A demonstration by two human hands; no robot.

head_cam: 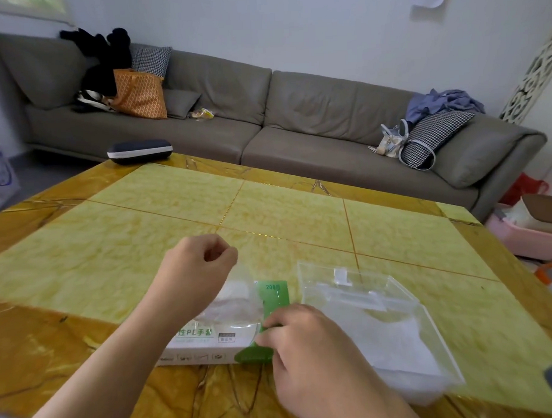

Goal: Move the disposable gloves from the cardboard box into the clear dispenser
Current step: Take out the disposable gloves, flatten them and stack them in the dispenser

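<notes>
Seen from above & slightly forward, a person's two bare hands worked at a yellow-and-amber marble-patterned desk [174,212]. The left hand [197,268] was raised over the desk w/ fingers curled into a fist, pinching a thin, see-through plastic disposable glove [237,299] that stretched down from the fingertips into the box below. That white-and-green flat cardboard glove box [210,345] lay near the desk's front edge, printed w/ green characters and "200" on its green end. The right hand [301,342] pressed down on the green end of the box, fingers bent over its corner, gripping it. Just beside the box, to the right, sat a clear rectangular plastic dispenser [381,317] w/ a small white clip at its far edge; pale contents showed inside, but what they were couldn't be told.

At the desk's far left edge lay a dark oval zip case w/ a white band [139,150]. Beyond stood a long grey sofa [296,120] carrying an orange patterned tote bag [139,93], black clothing [106,55], houndstooth cushions [435,134] & a blue garment [443,103].
</notes>
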